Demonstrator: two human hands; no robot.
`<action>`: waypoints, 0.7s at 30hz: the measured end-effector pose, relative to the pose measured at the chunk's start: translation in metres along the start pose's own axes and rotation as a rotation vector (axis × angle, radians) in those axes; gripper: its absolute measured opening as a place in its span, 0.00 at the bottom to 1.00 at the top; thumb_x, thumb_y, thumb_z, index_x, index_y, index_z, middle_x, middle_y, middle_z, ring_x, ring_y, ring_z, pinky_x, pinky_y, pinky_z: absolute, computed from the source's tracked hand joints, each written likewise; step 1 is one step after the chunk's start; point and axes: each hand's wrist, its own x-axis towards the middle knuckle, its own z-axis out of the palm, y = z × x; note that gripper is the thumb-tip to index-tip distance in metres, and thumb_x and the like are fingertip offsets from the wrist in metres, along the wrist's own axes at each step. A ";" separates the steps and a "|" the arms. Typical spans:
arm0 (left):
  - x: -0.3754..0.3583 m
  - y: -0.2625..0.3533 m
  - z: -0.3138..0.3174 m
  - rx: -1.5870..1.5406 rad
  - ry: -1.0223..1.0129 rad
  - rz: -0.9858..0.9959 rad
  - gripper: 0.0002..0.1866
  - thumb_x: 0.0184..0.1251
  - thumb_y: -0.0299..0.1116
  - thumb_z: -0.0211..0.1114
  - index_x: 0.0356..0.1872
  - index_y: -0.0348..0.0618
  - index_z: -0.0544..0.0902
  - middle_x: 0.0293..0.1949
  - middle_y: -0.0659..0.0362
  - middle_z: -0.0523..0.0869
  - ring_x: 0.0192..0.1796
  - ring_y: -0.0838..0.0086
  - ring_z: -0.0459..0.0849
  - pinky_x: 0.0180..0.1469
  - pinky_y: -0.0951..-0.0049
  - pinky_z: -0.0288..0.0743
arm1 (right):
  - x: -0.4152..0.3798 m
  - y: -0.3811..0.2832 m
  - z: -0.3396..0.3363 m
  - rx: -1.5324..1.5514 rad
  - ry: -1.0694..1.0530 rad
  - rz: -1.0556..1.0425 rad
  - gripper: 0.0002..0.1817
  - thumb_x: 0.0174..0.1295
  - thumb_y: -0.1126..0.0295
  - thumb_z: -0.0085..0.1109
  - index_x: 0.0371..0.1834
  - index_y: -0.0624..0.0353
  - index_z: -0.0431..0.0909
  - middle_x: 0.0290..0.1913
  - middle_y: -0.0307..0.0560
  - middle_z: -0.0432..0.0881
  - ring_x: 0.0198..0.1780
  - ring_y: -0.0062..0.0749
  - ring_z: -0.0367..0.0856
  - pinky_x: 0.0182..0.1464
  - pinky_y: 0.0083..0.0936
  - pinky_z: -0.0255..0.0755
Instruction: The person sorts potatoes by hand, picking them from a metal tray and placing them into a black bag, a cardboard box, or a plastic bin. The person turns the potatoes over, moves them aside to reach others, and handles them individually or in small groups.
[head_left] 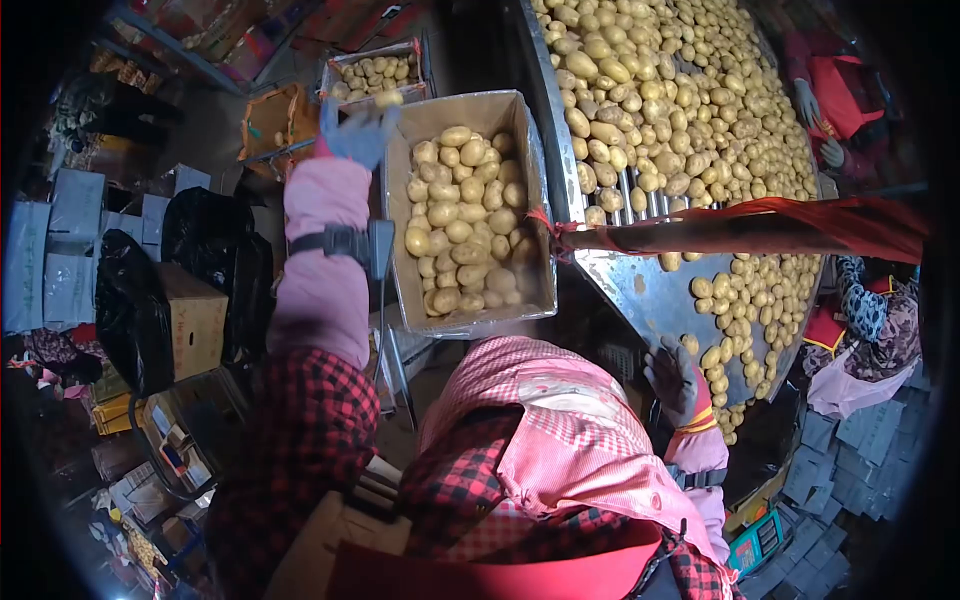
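Note:
My left hand (358, 138), in a blue-grey glove and smeared by motion, is stretched out past the upper left corner of a cardboard box (397, 170). A single potato (388, 98) shows right at its fingertips; I cannot tell whether they grip it. Many potatoes (460, 230) fill the box in front of me. My right hand (672, 382), in a grey glove, has its fingers spread at the near edge of the metal sorting table (640, 290). Loose potatoes (735, 310) lie just beyond its fingertips.
Behind the box stand a crate of potatoes (375, 75) and an orange-lined container (275, 125). A red-wrapped bar (740, 232) crosses above the table. Co-workers (840, 100) stand along the far right side. Stacked cartons (70, 250) and black bags (130, 310) sit at left.

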 end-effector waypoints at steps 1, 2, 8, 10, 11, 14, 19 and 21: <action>0.003 -0.005 0.002 -0.850 0.147 -0.356 0.22 0.74 0.44 0.54 0.58 0.37 0.76 0.58 0.49 0.79 0.61 0.61 0.77 0.70 0.63 0.63 | -0.001 0.000 0.002 -0.007 0.004 0.002 0.29 0.71 0.49 0.52 0.69 0.53 0.67 0.63 0.49 0.75 0.63 0.40 0.74 0.66 0.38 0.66; 0.010 0.005 -0.004 -1.257 0.087 -0.569 0.22 0.74 0.44 0.54 0.60 0.39 0.76 0.59 0.50 0.79 0.62 0.62 0.76 0.70 0.62 0.63 | -0.003 -0.001 0.006 -0.013 0.008 0.000 0.29 0.71 0.50 0.52 0.70 0.53 0.67 0.63 0.49 0.75 0.63 0.40 0.74 0.66 0.38 0.67; 0.043 0.113 0.007 -1.939 -0.710 -0.800 0.29 0.70 0.49 0.58 0.66 0.44 0.73 0.65 0.54 0.74 0.63 0.65 0.73 0.69 0.62 0.63 | -0.014 0.003 -0.004 -0.048 0.041 -0.057 0.29 0.72 0.50 0.50 0.69 0.54 0.66 0.64 0.50 0.74 0.64 0.40 0.73 0.66 0.39 0.66; 0.051 0.129 -0.002 -1.958 -0.876 -0.811 0.30 0.69 0.49 0.59 0.66 0.42 0.72 0.65 0.54 0.74 0.63 0.65 0.74 0.68 0.62 0.64 | -0.018 0.006 -0.014 -0.019 0.086 -0.058 0.28 0.72 0.50 0.50 0.69 0.55 0.67 0.64 0.51 0.74 0.64 0.41 0.73 0.66 0.39 0.66; 0.055 0.131 -0.003 -2.001 -0.927 -0.840 0.31 0.68 0.49 0.60 0.66 0.41 0.72 0.65 0.53 0.74 0.63 0.65 0.74 0.68 0.62 0.64 | -0.021 0.007 -0.019 0.004 0.101 -0.065 0.28 0.72 0.50 0.50 0.69 0.55 0.67 0.64 0.51 0.74 0.64 0.41 0.73 0.66 0.39 0.66; 0.053 0.110 -0.024 -2.349 -0.947 -1.061 0.33 0.67 0.49 0.62 0.67 0.39 0.71 0.65 0.53 0.74 0.63 0.64 0.75 0.67 0.63 0.66 | -0.027 0.003 -0.020 0.039 0.165 -0.072 0.27 0.72 0.51 0.50 0.68 0.54 0.67 0.64 0.50 0.74 0.63 0.41 0.73 0.66 0.39 0.66; -0.006 0.077 -0.067 -2.415 -0.195 -0.371 0.31 0.66 0.43 0.64 0.66 0.35 0.72 0.62 0.51 0.77 0.62 0.62 0.77 0.61 0.63 0.74 | -0.024 0.005 -0.019 0.041 0.141 -0.079 0.28 0.71 0.50 0.52 0.68 0.53 0.68 0.63 0.47 0.75 0.63 0.39 0.74 0.65 0.38 0.67; -0.028 0.088 -0.057 -3.087 -0.564 -0.251 0.29 0.68 0.39 0.62 0.66 0.35 0.71 0.62 0.50 0.78 0.61 0.61 0.79 0.60 0.61 0.76 | -0.017 -0.001 -0.010 -0.032 0.063 -0.094 0.28 0.71 0.50 0.52 0.68 0.53 0.68 0.64 0.47 0.75 0.63 0.38 0.73 0.65 0.37 0.66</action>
